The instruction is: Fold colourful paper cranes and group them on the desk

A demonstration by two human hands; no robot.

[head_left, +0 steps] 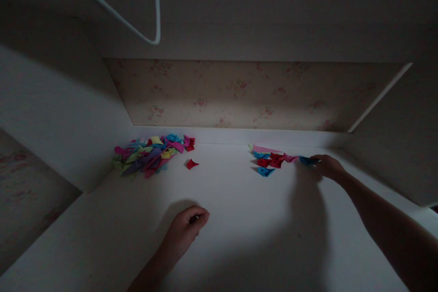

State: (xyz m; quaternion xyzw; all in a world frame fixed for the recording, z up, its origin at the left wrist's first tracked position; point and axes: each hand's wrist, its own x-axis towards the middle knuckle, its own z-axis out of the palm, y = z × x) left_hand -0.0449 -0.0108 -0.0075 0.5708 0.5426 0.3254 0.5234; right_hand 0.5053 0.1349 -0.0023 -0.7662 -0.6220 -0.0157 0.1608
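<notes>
My right hand (330, 167) pinches a blue folded paper piece (307, 160) at the right end of a small group on the white surface. Left of it lie a pink paper piece (290, 159), red folded pieces (276, 160), and a blue folded piece (265, 171) at the front. My left hand (186, 227) is over the middle of the surface, fingers curled and thumb against the index finger, with nothing visible in it. A single red folded piece (191, 164) lies beyond that hand, beside a heap of multicoloured papers (148, 157).
The white surface (226, 191) ends at a low ledge (222, 136) with a flower-patterned panel (236, 93) behind. Pale side walls (61, 96) stand left and right. A bent white rod or cable (112, 11) hangs at the upper left. Shadows darken the front.
</notes>
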